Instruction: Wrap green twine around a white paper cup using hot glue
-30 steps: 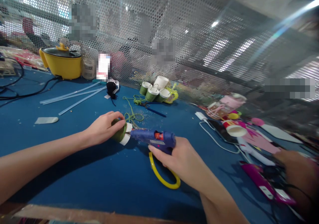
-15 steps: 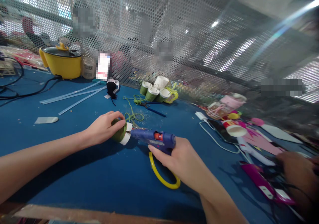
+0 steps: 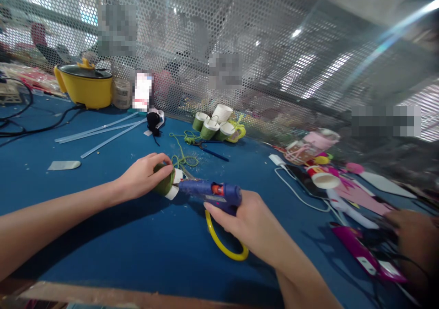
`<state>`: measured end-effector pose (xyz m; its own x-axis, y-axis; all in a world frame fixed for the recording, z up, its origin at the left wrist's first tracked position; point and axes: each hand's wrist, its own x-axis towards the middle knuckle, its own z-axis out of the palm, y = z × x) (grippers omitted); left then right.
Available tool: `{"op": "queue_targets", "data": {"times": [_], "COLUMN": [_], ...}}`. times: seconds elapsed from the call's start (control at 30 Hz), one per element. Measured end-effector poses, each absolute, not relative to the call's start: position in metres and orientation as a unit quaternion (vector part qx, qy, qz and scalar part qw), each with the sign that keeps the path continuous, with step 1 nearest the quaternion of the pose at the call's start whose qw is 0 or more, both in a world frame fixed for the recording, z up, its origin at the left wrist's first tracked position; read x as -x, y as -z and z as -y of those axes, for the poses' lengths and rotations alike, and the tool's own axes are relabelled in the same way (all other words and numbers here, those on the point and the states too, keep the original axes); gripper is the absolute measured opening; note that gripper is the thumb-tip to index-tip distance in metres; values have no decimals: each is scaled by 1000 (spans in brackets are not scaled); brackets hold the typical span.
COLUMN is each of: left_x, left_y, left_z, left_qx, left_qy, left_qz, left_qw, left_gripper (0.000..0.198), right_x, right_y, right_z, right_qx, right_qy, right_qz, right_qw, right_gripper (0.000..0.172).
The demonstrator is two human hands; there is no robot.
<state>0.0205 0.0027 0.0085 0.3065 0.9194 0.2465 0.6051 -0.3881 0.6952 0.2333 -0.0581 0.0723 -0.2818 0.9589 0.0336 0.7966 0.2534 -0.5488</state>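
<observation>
My left hand [image 3: 148, 174] is closed around a small paper cup [image 3: 165, 184] wrapped in green yarn, tipped on its side with its white rim facing right. In my right hand [image 3: 245, 213] is a blue hot glue gun [image 3: 211, 192], its nozzle at the cup's white rim; whether the tip touches it I cannot tell. Scissors with a yellow handle [image 3: 226, 249] lie beneath the glue gun, partly hidden. Loose green yarn [image 3: 185, 158] trails over the blue table behind the cup.
Several green-wrapped cups [image 3: 210, 129] stand at the back by pliers [image 3: 212, 153]. Clear glue sticks [image 3: 109, 132] and a yellow electric pot [image 3: 89, 87] are at left. On the right are a purple power strip [image 3: 363, 254], a phone [image 3: 305, 181] and another person's hand [image 3: 411, 231].
The glue gun's nozzle has shifted slightly left and down along the cup's rim. My left hand and the cup stay nearly still. The other person's hand at right has moved a little.
</observation>
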Motion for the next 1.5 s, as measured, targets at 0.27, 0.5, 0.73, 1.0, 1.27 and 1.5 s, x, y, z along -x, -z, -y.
{"op": "queue_targets", "data": {"times": [0.27, 0.5, 0.73, 1.0, 1.27, 1.5], "left_x": [-20, -20, -20, -20, -20, -20], "left_y": [-5, -5, -4, -6, -7, -7], "left_z": [-1, 2, 2, 4, 5, 5], "left_qx": [-794, -809, -809, -816, -820, -821], "left_qy": [-340, -341, -341, -337, -323, -324], "left_qz": [-451, -436, -434, -429, -435, -433], "left_qw": [225, 199, 199, 191, 184, 184], "left_gripper": [26, 25, 24, 24, 25, 24], "right_x": [-232, -231, -232, -231, -233, -232], "right_y": [-73, -72, -75, -76, -77, -76], "right_z": [53, 49, 49, 47, 48, 47], "right_qx": [610, 626, 638, 645, 626, 633], "right_qy": [-188, -220, -256, -265, -282, -278], "right_qz": [745, 721, 700, 690, 700, 694], "right_qw": [195, 201, 193, 194, 195, 201], "right_gripper": [22, 28, 27, 30, 32, 30]}}
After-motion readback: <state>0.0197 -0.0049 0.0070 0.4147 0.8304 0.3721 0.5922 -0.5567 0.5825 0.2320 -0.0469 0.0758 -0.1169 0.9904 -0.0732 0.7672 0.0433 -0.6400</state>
